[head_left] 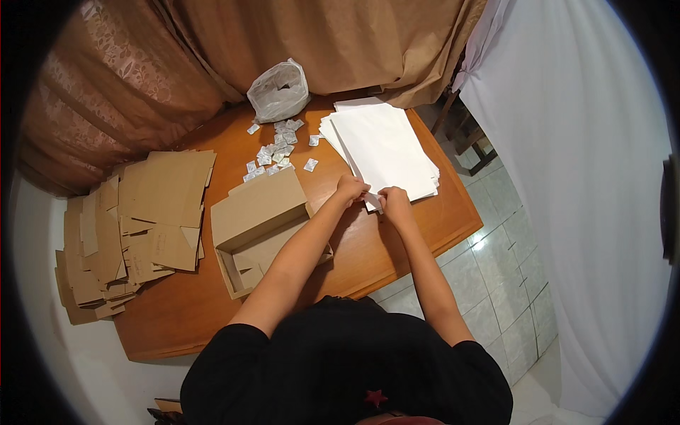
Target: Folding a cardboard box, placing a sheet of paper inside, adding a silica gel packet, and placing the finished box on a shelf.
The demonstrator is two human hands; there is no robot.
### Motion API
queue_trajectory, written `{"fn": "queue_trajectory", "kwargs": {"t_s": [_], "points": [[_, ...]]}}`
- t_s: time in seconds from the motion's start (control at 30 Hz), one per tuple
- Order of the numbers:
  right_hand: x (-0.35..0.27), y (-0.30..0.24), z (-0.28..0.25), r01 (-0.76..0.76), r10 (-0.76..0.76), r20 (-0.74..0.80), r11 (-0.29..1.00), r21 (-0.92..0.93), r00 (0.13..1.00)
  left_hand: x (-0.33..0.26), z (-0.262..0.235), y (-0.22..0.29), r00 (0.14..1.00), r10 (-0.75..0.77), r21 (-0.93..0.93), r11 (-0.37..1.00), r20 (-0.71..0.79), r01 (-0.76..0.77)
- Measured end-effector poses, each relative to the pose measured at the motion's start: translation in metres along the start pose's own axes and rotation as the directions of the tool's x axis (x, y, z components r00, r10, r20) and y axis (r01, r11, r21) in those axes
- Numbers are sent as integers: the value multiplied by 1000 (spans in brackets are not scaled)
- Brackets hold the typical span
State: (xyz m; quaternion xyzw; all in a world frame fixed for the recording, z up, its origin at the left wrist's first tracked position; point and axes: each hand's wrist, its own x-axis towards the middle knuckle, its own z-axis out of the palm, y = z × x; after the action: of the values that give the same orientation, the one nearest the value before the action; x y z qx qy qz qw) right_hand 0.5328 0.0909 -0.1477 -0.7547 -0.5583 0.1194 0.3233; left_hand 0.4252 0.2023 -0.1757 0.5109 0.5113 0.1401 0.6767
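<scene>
A stack of white paper sheets [386, 145] lies on the right part of the wooden table [368, 255]. My left hand [350, 190] and my right hand [393, 200] meet at the near corner of the stack, both pinching the corner of a white sheet. An open brown cardboard box [258, 227] with its lid up sits just left of my left forearm. Several small white sachets [276, 149] are scattered beyond the box.
A clear plastic bag [278, 91] stands at the table's far edge. Flat brown cardboard pieces [131, 227] are piled at the left. Brown curtains hang behind, a white curtain at right, and tiled floor shows below the table's right edge.
</scene>
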Motion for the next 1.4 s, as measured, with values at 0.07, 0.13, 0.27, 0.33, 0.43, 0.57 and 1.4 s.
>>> {"fn": "queue_trajectory", "kwargs": {"t_s": [0.07, 0.13, 0.27, 0.33, 0.43, 0.57, 1.4], "points": [[-1, -5, -1, 43, -40, 42, 996, -80, 998, 1, -2, -5, 1000, -3, -38, 999, 11, 3], [-1, -2, 3, 39, -36, 41, 997, -61, 998, 1, -3, -8, 1000, -5, -76, 997, 23, 6], [-2, -1, 1, -45, 44, 50, 999, 24, 998, 0, -3, -8, 999, -23, -120, 992, 39, 27], [-1, -5, -7, -100, 95, 87, 993, 67, 992, -3, -4, -7, 999, -25, -120, 992, 40, 30], [1, -1, -13, -213, 192, 137, 963, 164, 972, -7, -6, -6, 991, -111, -216, 968, 73, 125], [7, 27, -10, -344, 280, 203, 823, 453, 938, -11, -7, -12, 986, -121, -351, 924, 114, 154], [-8, 13, -17, -230, 289, -33, 822, 521, 957, -60, 20, 24, 862, 418, 617, 769, -288, -167]]}}
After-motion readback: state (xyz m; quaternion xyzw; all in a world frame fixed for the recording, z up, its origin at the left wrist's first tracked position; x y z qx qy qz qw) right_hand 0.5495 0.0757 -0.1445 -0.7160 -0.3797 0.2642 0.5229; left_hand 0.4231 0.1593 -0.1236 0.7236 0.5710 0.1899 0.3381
